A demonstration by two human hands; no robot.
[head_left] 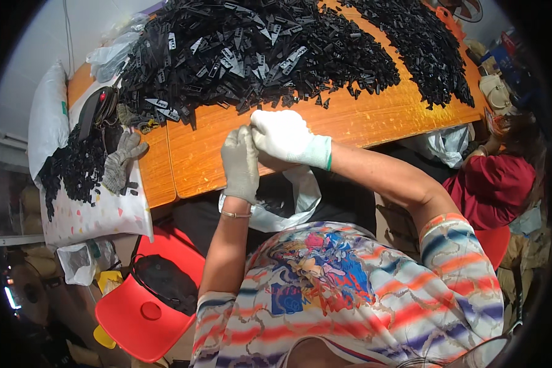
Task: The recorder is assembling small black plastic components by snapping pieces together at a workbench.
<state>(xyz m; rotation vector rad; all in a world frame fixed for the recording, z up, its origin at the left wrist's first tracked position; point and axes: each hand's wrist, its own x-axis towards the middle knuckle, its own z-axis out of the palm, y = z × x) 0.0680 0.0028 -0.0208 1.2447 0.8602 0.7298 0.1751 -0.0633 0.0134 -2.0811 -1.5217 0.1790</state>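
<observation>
My left hand (240,164), in a greyish work glove, and my right hand (286,136), in a white glove with a pale green cuff, meet above the near edge of the wooden table (205,138). The fingers of both are closed and pressed together, and whatever they grip is hidden or too small to make out. Just beyond them lies a large heap of small black plastic pieces (245,55), some with shiny silver faces. Below my hands, on my lap, a white plastic bag (303,196) hangs with its mouth apart and a few dark bits inside.
A second heap of black pieces (426,55) spreads at the far right. On the left are a spare grey glove (122,161), more black pieces (76,168) and a white sack (48,116). A red chair (135,313) holds a black bag (165,282). A person in dark red (494,190) sits at right.
</observation>
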